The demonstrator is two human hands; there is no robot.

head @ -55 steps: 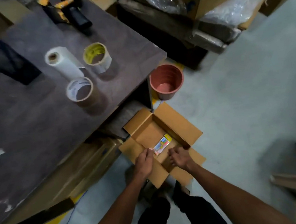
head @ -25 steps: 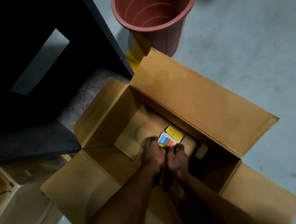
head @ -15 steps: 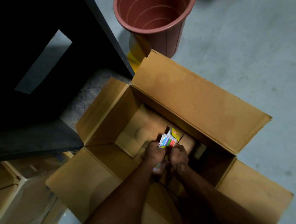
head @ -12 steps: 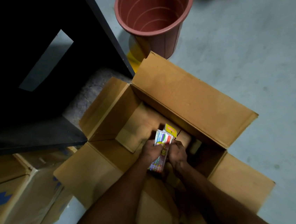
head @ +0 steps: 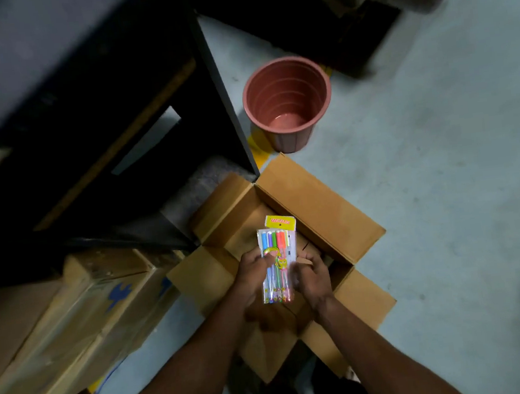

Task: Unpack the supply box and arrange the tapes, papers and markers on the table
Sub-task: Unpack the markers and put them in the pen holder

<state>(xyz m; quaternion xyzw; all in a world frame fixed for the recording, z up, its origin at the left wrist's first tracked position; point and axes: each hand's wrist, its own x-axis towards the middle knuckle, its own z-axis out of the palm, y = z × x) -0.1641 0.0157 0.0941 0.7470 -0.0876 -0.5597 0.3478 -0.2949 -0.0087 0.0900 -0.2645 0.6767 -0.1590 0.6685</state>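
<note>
**Marker pack held above the open supply box**

A person holds a clear plastic pack of markers (head: pixel 276 259) in both hands above the open cardboard supply box (head: pixel 320 203), which stands on the floor (head: pixel 441 161) just beside the dark table (head: pixel 45 59). The left hand (head: pixel 254 276) grips the pack's left edge, thumb curled across its front near the middle. The right hand (head: pixel 310 276) closes its fingers along the right edge, lower down. The pack stands upright in the view, its yellow header card at the top and five coloured markers side by side beneath the film.

The pack looks light and fairly stiff along the length of the markers, though the glossy sleeve is probably slippery and could flex at the header. A hold across the middle, where the barrels give support, seems safer than pinching the card end.

The box's four flaps are folded outward. The hands and pack hide much of its inside; the part that shows is bare brown cardboard, and whether anything else lies there cannot be told. A reddish plastic bucket (head: pixel 287 104) stands on the floor beyond the box, with nothing visible in it.
</note>
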